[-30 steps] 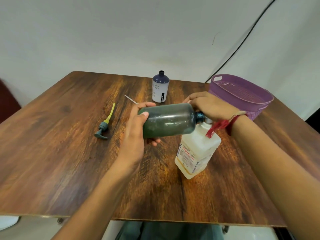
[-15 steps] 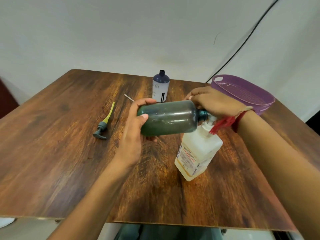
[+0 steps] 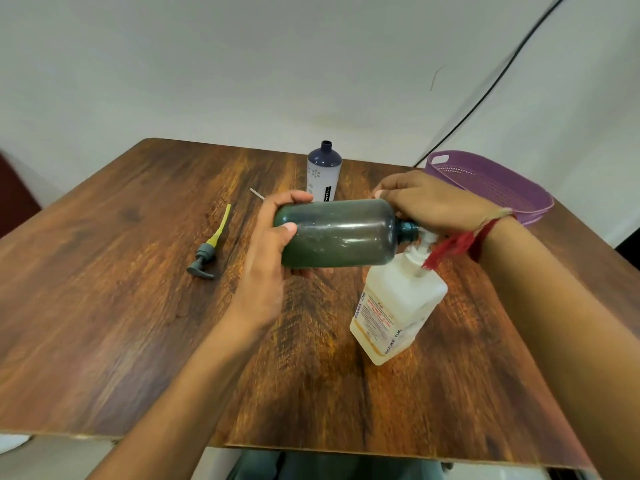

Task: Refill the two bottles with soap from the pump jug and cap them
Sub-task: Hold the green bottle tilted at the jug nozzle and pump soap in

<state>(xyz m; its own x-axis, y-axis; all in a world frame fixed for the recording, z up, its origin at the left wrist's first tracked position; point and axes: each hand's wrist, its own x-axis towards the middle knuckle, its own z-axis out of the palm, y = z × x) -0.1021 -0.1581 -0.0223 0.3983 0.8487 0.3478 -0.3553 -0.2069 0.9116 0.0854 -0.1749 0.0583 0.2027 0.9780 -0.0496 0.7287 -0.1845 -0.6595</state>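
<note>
A dark wood-grain table (image 3: 104,271) stands before a plain white wall (image 3: 242,64) crossed by a black cable (image 3: 491,85).

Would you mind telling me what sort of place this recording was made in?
Likely a plain room, home or office: a wood-grain table against a bare white wall, a purple plastic basket, a black cable.

One wide-angle view, worn at the person's head, looks forward and down across the wooden surface (image 3: 104,306) toward the white wall (image 3: 242,64) behind its far edge. It sits close, and the surface fills the lower frame.
</note>
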